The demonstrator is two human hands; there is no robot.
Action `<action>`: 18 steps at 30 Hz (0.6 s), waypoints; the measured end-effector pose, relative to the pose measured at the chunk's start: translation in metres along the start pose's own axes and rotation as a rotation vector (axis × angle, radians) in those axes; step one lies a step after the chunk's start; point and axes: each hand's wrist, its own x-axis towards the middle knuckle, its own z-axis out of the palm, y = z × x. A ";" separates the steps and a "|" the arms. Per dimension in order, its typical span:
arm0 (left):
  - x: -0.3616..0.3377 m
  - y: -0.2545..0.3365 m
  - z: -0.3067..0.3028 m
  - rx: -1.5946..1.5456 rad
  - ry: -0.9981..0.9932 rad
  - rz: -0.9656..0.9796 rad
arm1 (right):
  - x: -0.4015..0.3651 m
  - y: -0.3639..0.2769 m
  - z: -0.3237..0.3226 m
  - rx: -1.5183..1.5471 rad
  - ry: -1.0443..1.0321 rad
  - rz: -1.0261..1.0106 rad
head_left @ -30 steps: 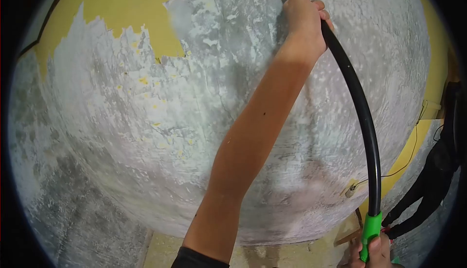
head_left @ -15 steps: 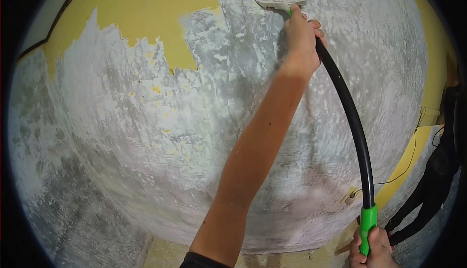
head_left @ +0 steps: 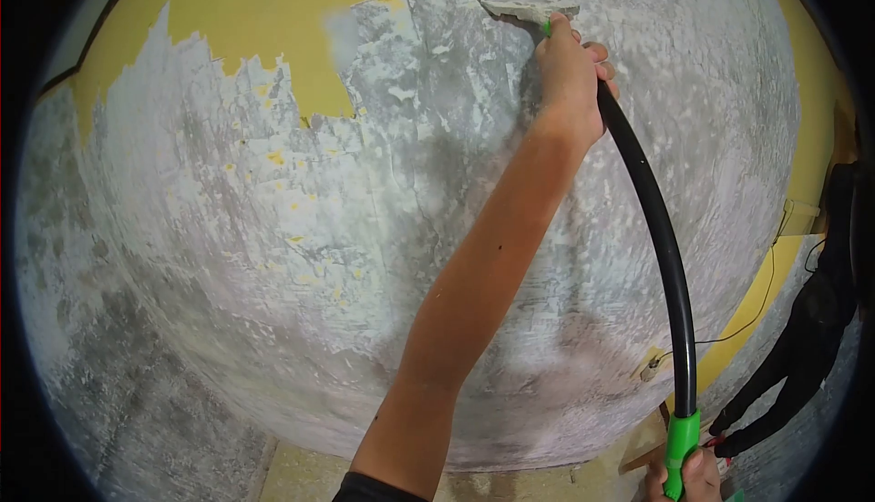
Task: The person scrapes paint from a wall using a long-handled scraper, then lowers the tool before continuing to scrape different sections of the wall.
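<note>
Scraper (head_left: 658,218) spans 1 o'clock to between 4 and 5; its blade (head_left: 529,8) lies at the patchy grey wall (head_left: 456,151). Judgement: best with the edge low and even, right hand driving, left steering. Left hand (head_left: 572,69) wraps the shaft just below the blade; right hand (head_left: 700,477) grips the green handle (head_left: 682,436). Full-edge contact: cannot tell.

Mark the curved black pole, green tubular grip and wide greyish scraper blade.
Curved black pole (head_left: 668,256): head view, mid-shaft.
Green tubular grip (head_left: 682,440): head view, sleeve's middle.
Wide greyish scraper blade (head_left: 524,8): head view, blade face.
</note>
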 end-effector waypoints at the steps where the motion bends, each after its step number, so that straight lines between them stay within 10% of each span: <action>1: 0.001 0.000 -0.001 0.004 -0.008 0.003 | 0.000 -0.001 0.002 -0.008 0.004 -0.009; 18: 0.028 0.002 0.020 0.102 0.023 0.083 | 0.008 -0.021 -0.001 0.044 -0.061 -0.042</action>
